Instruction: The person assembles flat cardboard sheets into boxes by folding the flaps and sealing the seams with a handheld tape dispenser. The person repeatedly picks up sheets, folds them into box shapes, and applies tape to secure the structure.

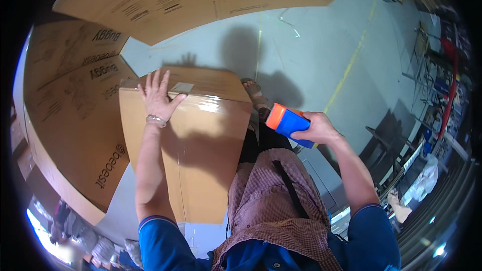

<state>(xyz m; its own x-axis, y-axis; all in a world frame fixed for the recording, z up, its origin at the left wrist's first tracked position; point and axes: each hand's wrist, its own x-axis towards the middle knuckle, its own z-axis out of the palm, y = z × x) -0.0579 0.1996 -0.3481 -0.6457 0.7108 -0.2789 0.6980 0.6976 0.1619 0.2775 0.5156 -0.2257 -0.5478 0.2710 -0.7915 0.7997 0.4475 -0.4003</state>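
Checked apron (pixel 261 190) sits bottom middle. Left hand (pixel 159 101), spread, touches the cardboard box (pixel 206 170), centre-left; right hand (pixel 320 129) grips a blue-orange tool (pixel 288 123) slanting up-left

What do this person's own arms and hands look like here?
The left hand and right hand are ungloved; a silvery bracelet circles the left wrist. The short sleeves are blue, the left one thinly striped at its edge.

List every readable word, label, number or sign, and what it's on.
Wording withheld; places only:
Upper carton: dark lettering, upside down; fine lines too small to read.
Left carton: large dark lettering, some tilted.
White label on carton under left hand: nothing legible.
Blue-and-orange object, right hand: no legible print.
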